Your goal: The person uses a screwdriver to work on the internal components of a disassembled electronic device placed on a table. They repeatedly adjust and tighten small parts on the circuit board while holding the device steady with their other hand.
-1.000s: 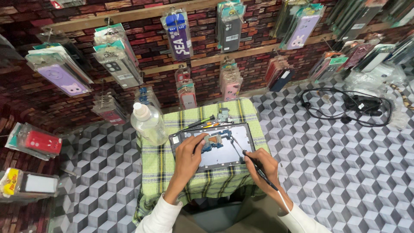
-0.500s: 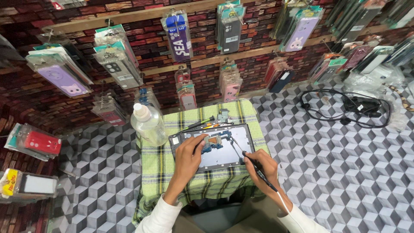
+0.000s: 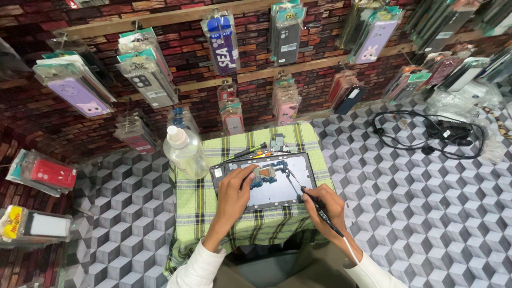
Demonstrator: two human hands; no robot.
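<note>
My left hand (image 3: 233, 193) presses fingers together on the opened tablet (image 3: 265, 180); my right hand (image 3: 321, 204) pinches a soldering iron (image 3: 312, 201). Soldering underway; a steady tip comes next.

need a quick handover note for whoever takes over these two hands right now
Left hand: fingers rest on the opened dark flat tablet, pressing by the small circuit board with the orange patch.
Right hand: grips a thin black pen-like tool, tip on the tablet's inside.
The tablet lies on the green checked cloth over a small table. A clear plastic bottle with a white cap stands at the cloth's left corner, and small hand tools lie behind the tablet.
Done: tablet is open, insides exposed.
Left: board still seated, tablet not closed.
</note>
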